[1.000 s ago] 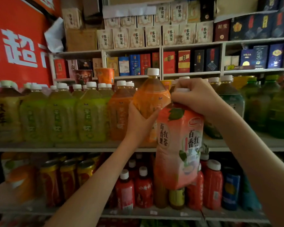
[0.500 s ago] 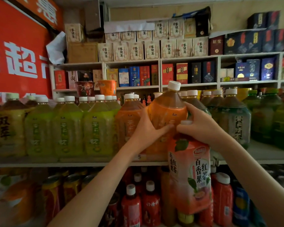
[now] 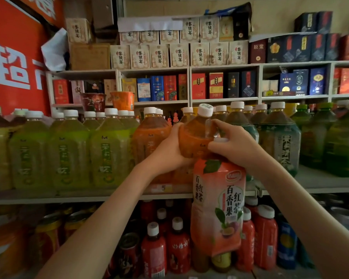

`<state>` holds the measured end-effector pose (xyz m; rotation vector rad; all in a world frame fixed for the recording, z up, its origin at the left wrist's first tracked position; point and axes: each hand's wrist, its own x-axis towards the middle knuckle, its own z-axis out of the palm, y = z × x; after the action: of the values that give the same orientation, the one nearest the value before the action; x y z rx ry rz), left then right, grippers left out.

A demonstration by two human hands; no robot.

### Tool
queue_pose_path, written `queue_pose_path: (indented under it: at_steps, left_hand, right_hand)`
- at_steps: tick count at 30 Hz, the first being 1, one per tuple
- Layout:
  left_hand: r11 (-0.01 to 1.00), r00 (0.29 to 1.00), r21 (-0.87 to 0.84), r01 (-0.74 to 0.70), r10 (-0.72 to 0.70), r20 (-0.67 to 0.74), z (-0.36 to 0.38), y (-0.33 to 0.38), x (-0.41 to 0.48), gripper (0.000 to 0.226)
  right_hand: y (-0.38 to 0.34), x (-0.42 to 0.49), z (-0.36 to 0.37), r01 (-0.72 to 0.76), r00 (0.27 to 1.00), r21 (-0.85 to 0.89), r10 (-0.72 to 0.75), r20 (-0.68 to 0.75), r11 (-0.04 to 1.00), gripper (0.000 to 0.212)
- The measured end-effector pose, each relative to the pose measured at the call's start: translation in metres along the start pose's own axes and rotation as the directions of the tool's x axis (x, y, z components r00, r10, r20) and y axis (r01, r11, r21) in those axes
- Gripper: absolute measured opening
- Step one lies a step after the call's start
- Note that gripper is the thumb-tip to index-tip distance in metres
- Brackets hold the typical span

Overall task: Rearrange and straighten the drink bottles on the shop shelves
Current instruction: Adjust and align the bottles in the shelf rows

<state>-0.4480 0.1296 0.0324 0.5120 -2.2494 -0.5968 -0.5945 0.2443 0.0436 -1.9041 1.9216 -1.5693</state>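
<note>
Nearest the camera, just below and in front of the orange tea bottle [image 3: 195, 135], hangs a large passion-fruit tea bottle [image 3: 218, 208]. The right hand [image 3: 238, 148] has its fingers curled round the neck, and the white cap peeks out between them. Carried this way the bottle stays clear of the row, probably waiting for a slot. The same hand's upper fingers seem to lie against the orange tea bottle's right shoulder. The left hand [image 3: 169, 152] wraps that bottle's body from the left, so both hands steady it.

The orange tea bottle leans to the right with its cap off-centre. It stands on the middle shelf [image 3: 89, 196], and I judge it is being squared up or shifted to make room. To its left are a matching orange bottle, then green tea bottles [image 3: 69, 154] in a tidy front rank. To its right stand darker tea bottles [image 3: 280, 141], packed close. Below it, small red bottles [image 3: 177, 244] fill the lower shelf. Well behind and above it, boxed goods [image 3: 159, 55] line the wall shelves.
</note>
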Motion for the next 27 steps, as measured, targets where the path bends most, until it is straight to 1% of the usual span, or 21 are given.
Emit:
queue_pose_path:
  at_steps: [2, 4, 6, 8, 10, 14, 16, 19, 21, 24, 25, 27]
  left_hand:
    - [1.000, 1.000, 0.003, 0.022, -0.022, -0.019, 0.001, 0.001, 0.000, 0.098]
    - [0.999, 0.997, 0.032, 0.014, -0.011, -0.074, 0.003, 0.005, -0.002, 0.091]
    - [0.994, 0.986, 0.104, -0.044, 0.060, -0.158, 0.005, 0.010, -0.004, 0.085]
    - [0.975, 0.968, 0.187, -0.117, 0.154, -0.198, 0.006, 0.016, -0.006, 0.086]
    - [0.957, 0.965, 0.261, -0.128, 0.181, -0.189, 0.005, 0.018, -0.006, 0.091]
    - [0.926, 0.981, 0.373, -0.053, 0.117, -0.152, 0.006, 0.014, 0.000, 0.103]
    - [0.911, 0.991, 0.412, 0.011, 0.046, -0.129, 0.006, 0.014, 0.003, 0.112]
    - [0.918, 0.993, 0.391, 0.060, -0.016, -0.114, 0.007, 0.017, 0.004, 0.114]
    - [0.923, 0.994, 0.379, 0.058, -0.016, -0.111, 0.009, 0.020, 0.002, 0.114]
    - [0.922, 0.992, 0.378, 0.084, -0.042, -0.118, 0.011, 0.024, -0.003, 0.112]
    - [0.913, 0.987, 0.393, 0.112, -0.055, -0.153, 0.013, 0.027, -0.006, 0.110]
    - [0.896, 0.957, 0.417, 0.150, -0.025, -0.291, 0.014, 0.032, -0.016, 0.103]
  right_hand:
    - [0.000, 0.002, -0.001, 0.005, 1.000, -0.009, -0.005, 0.008, 1.000, 0.064]
    - [0.000, 0.003, -0.001, 0.001, 1.000, 0.007, -0.001, 0.018, 1.000, 0.062]
    - [-0.002, 0.003, 0.001, 0.005, 0.999, 0.009, -0.006, 0.034, 1.000, 0.065]
    - [-0.004, 0.005, 0.003, 0.018, 0.999, -0.011, -0.018, 0.046, 1.000, 0.068]
    - [-0.005, 0.007, 0.006, 0.024, 0.999, -0.018, -0.023, 0.048, 1.000, 0.071]
    - [-0.003, 0.005, 0.009, -0.014, 1.000, -0.018, 0.014, 0.014, 1.000, 0.077]
    - [-0.004, 0.002, 0.010, -0.015, 1.000, -0.012, 0.016, 0.014, 1.000, 0.070]
    - [-0.004, -0.001, 0.009, -0.055, 0.998, 0.014, 0.055, -0.011, 0.998, 0.056]
    - [-0.006, -0.005, 0.003, -0.064, 0.996, -0.023, 0.062, -0.064, 0.998, 0.043]
    - [-0.010, -0.012, -0.007, -0.011, 0.992, -0.111, -0.003, -0.124, 0.994, 0.019]
    - [-0.012, -0.015, -0.010, 0.005, 0.992, -0.124, -0.020, -0.126, 0.992, 0.013]
    - [-0.015, -0.020, -0.014, 0.015, 0.990, -0.152, -0.036, -0.135, 0.988, 0.012]
